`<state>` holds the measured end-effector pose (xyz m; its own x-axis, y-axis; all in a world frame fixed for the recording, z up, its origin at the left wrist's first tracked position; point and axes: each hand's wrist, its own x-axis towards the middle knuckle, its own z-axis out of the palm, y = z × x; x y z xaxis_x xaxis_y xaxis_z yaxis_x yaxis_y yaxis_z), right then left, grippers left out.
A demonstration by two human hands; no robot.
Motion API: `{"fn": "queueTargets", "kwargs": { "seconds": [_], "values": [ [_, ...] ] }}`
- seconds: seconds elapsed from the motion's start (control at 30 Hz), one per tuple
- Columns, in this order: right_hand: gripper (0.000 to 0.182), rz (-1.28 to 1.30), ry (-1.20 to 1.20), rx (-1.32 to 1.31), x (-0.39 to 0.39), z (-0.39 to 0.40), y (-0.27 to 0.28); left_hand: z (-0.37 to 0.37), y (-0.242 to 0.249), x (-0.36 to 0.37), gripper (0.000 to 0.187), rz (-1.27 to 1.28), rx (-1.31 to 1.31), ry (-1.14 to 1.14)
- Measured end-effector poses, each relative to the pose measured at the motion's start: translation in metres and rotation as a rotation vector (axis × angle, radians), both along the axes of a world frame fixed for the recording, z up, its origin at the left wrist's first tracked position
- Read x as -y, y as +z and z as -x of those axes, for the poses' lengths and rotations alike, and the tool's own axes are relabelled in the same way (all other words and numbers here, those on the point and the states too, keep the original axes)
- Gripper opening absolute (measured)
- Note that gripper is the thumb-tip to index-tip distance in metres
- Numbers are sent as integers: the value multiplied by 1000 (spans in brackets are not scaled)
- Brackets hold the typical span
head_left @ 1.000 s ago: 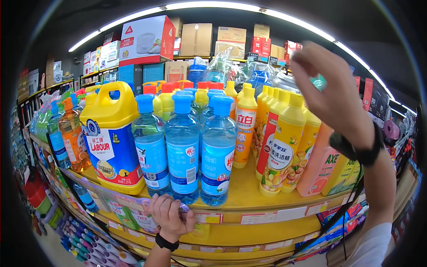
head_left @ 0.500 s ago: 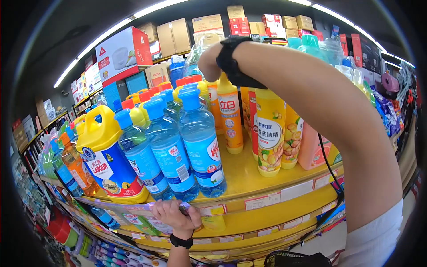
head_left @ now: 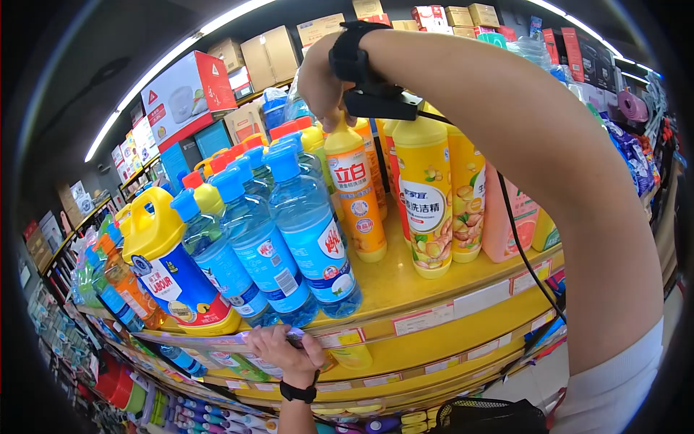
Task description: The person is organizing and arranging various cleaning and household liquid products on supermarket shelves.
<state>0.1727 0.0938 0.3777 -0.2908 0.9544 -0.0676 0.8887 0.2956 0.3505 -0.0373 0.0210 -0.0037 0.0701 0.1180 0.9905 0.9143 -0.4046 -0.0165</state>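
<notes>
Right fingers (head_left: 331, 114), now lowered, pinch one orange-labelled bottle (head_left: 354, 184); left fingers (head_left: 266, 343) clasp shelf edge (head_left: 426, 318).

Glossy plastic bottle (head_left: 356, 192), smooth shelf (head_left: 390, 286), cardboard box (head_left: 269, 59)

A yellow-topped bottle (head_left: 356, 192) wrapped in an orange label, marked with bold red characters on white above a round pale emblem, stands on its yellow base on a store shelf (head_left: 390, 271), its top capped by the fingers of the right hand (head_left: 322, 76). The bottle, label facing outward, is set back from the shelf's front edge, between blue bottles (head_left: 316, 239) and a larger yellow bottle (head_left: 425, 206). The yellow shelf runs beneath them, its label-lined front edge under the left hand (head_left: 286, 351).
</notes>
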Motion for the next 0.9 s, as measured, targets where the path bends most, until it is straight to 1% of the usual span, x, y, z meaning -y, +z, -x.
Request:
{"fn": "queueTargets", "kwargs": {
  "seconds": [0.03, 0.07, 0.17, 0.2, 0.27, 0.33, 0.4, 0.53, 0.63, 0.7, 0.73, 0.77, 0.8, 0.83, 0.9],
  "values": [
    [39, 16, 11, -11, 0, 1, 1, 0, 0, 0, 32, -1, -2, 1],
    [39, 50, -10, -92, -1, 1, 1, 0, 0, 0, 32, -3, -2, 3],
    [38, 86, -72, -170, 10, 6, 2, -1, 0, -1, 31, -25, 1, -3],
    [38, 95, -41, -153, 17, 2, 6, -2, 4, 0, 31, -37, -16, -2],
    [38, 113, 17, -118, 57, -10, 15, -6, 12, 3, 30, -60, -47, -4],
    [45, 202, 59, -247, 63, -21, 18, -6, 12, 3, 30, -59, -50, -8],
    [49, 245, 62, -264, 61, -22, 20, -5, 12, 3, 31, -55, -52, -4],
    [44, 259, 55, -281, 45, -23, 33, -4, 6, 3, 32, -8, -15, 5],
    [41, 208, 17, -344, 18, -22, 51, -1, 0, 2, 33, 46, 16, 10],
    [39, 124, -26, -387, -7, -21, 63, 2, -4, 3, 35, 80, 33, 21],
    [38, 67, -44, -374, -20, -21, 66, 2, -5, 4, 35, 93, 42, 30],
    [38, 1, -47, -305, -24, -18, 63, 1, -1, 5, 33, 67, 18, 41],
    [39, -61, -28, -172, -25, -21, 62, -1, 4, 7, 31, 41, -9, 50],
    [43, -113, 8, 84, -21, -17, 57, -3, 8, 7, 30, 14, -37, 59],
    [45, -78, -5, 36, -59, -28, 46, -5, 8, 8, 31, 24, -27, 55]
  ]
}}
